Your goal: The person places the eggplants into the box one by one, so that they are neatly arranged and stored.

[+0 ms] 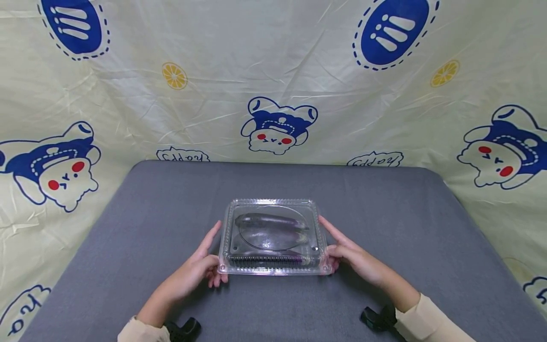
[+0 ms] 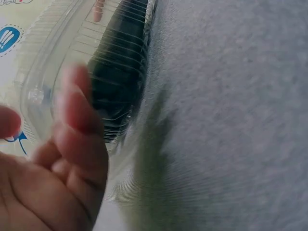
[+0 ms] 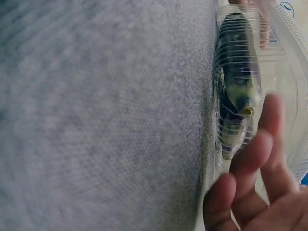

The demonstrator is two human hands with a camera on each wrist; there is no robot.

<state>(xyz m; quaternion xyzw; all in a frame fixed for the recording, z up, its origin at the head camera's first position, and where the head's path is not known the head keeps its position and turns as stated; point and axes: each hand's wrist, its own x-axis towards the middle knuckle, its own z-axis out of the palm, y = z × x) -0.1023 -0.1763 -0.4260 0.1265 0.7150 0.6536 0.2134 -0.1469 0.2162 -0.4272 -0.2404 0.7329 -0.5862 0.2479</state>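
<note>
A clear plastic clamshell box (image 1: 273,204) lies closed on the grey table (image 1: 406,213), with dark purple eggplants (image 1: 271,221) inside. My left hand (image 1: 205,266) lies against the box's left side near the front corner, index finger stretched along the edge and the other fingers loosely bent. My right hand (image 1: 346,251) rests flat against the right side, fingers straight along the edge. The left wrist view shows blurred fingers (image 2: 72,159) beside the ribbed box wall (image 2: 43,72) and a dark eggplant (image 2: 115,72). The right wrist view shows fingers (image 3: 255,187) next to the box (image 3: 288,82) and an eggplant's stem end (image 3: 236,82).
A pale yellow cloth (image 1: 273,71) printed with blue cartoon figures hangs behind and around the table. Grey table surface extends on all sides of the box. Black wrist camera mounts (image 1: 376,318) show at the bottom edge.
</note>
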